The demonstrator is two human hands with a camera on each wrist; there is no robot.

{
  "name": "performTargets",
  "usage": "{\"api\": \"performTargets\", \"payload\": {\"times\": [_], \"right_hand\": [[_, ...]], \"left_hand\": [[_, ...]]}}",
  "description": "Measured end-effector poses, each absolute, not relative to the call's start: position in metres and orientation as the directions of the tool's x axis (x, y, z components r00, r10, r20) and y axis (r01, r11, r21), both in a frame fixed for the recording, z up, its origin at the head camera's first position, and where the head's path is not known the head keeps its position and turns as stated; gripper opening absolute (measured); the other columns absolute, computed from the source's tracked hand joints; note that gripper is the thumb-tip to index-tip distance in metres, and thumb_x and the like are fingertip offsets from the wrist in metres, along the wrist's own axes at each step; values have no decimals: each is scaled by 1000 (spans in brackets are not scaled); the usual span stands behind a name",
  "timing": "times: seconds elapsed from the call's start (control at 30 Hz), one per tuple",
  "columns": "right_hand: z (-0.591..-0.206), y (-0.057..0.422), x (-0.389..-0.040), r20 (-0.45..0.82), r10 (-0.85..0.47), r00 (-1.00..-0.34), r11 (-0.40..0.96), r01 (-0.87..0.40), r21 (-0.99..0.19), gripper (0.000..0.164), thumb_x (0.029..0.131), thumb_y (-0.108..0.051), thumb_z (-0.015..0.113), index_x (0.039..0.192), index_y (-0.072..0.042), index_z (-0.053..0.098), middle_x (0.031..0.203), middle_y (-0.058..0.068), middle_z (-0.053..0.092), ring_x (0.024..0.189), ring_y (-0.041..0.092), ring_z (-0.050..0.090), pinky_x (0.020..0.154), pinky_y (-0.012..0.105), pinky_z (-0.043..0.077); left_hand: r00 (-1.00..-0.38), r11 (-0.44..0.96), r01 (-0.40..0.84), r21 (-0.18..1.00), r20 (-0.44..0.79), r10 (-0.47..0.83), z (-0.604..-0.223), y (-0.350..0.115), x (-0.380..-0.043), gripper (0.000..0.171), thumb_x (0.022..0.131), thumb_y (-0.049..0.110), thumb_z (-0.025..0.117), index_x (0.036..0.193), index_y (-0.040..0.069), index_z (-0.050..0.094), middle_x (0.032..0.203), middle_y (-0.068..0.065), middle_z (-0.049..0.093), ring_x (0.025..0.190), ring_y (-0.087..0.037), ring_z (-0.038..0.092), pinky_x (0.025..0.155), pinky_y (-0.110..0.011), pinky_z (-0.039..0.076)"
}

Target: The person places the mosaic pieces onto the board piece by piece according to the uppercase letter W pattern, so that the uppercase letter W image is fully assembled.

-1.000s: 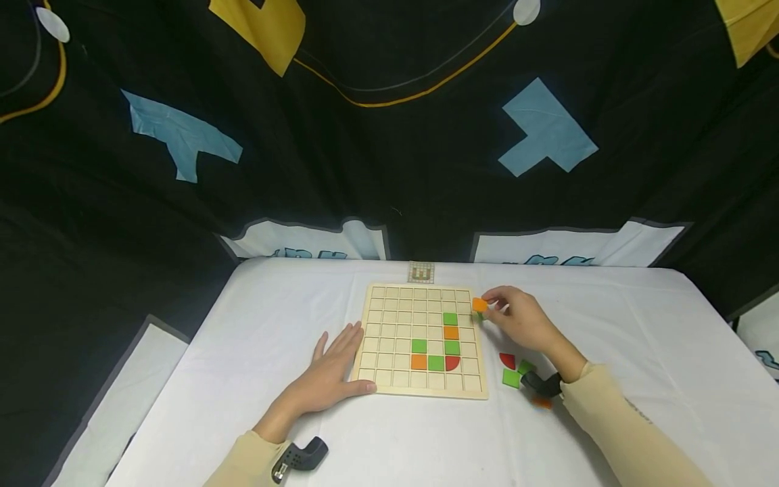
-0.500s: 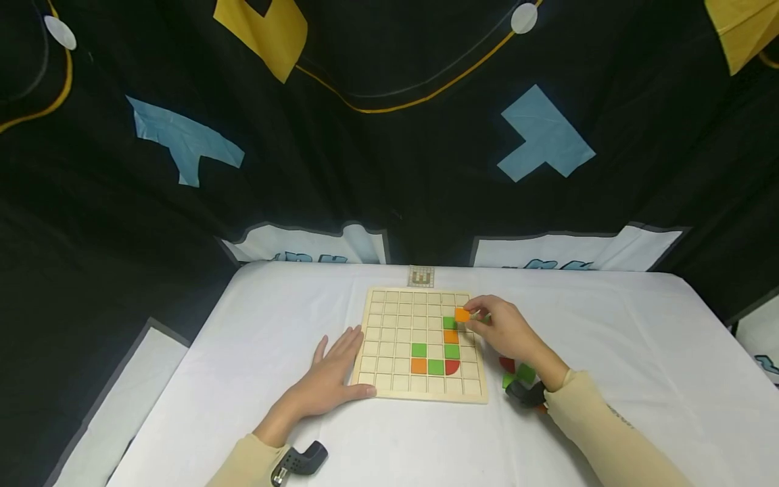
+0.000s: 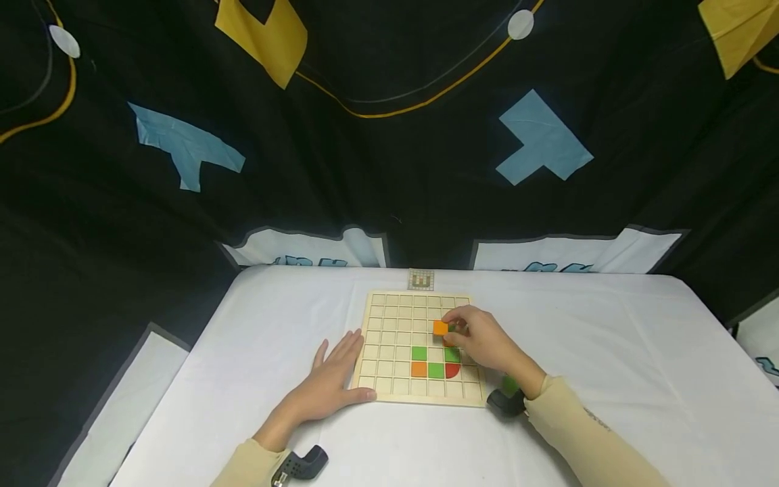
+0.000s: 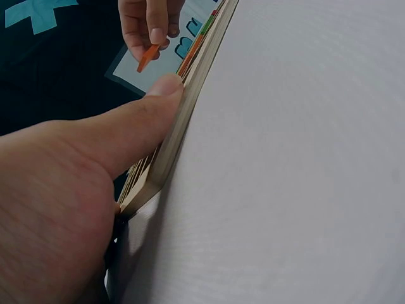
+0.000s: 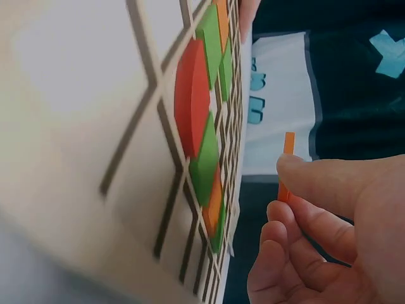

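Between thumb and fingertips, my right hand point(image 3: 483, 338) pinches an orange square tile point(image 3: 440, 328). The right wrist view shows this tile point(image 5: 286, 174) edge-on, raised off the wooden grid board point(image 3: 387, 337). My left hand point(image 3: 328, 382) lies flat along the board's left side, its thumb point(image 4: 149, 114) on the front corner in the left wrist view. Set in the grid are several green squares, one of them a green tile point(image 3: 418, 353), an orange tile point(image 3: 418, 368) and a rounded red tile point(image 3: 452, 370). The right hand hides part of the right column of tiles.
Behind the board lies a small pattern card point(image 3: 421, 279). A loose green tile point(image 3: 510, 385) shows right of the board, partly covered by the black wrist camera point(image 3: 506, 403). White cloth point(image 3: 608, 338) covers the table, and a dark curtain point(image 3: 389, 176) hangs behind it.
My right hand has carried the orange tile leftward from the board's right edge to over the grid. The left hand stays in place.
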State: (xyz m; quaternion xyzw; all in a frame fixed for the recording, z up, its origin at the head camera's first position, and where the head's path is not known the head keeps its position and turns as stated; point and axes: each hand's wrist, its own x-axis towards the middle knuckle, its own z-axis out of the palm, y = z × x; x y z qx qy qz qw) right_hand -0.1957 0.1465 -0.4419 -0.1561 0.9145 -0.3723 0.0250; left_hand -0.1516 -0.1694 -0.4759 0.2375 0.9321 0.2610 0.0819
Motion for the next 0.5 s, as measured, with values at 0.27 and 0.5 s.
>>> {"api": "performTargets", "payload": {"times": [0.27, 0.5], "right_hand": [[-446, 133, -198, 79, -356, -931, 663, -311, -681, 23, 90, -8, 75, 113, -5, 70, 100, 2, 65, 83, 16, 53, 75, 31, 49], [-449, 124, -199, 67, -349, -935, 674, -300, -674, 21, 90, -8, 75, 110, -7, 70, 104, 0, 67, 88, 13, 59, 79, 32, 53]], "left_hand": [[-873, 753, 402, 521, -29, 487, -475, -170, -152, 107, 88, 60, 67, 158, -4, 18, 167, -15, 11, 154, -31, 6, 119, -60, -10], [-874, 754, 400, 521, -31, 485, -476, -170, -152, 107, 88, 61, 66, 158, -4, 18, 167, -15, 11, 155, -31, 5, 119, -60, -10]]}}
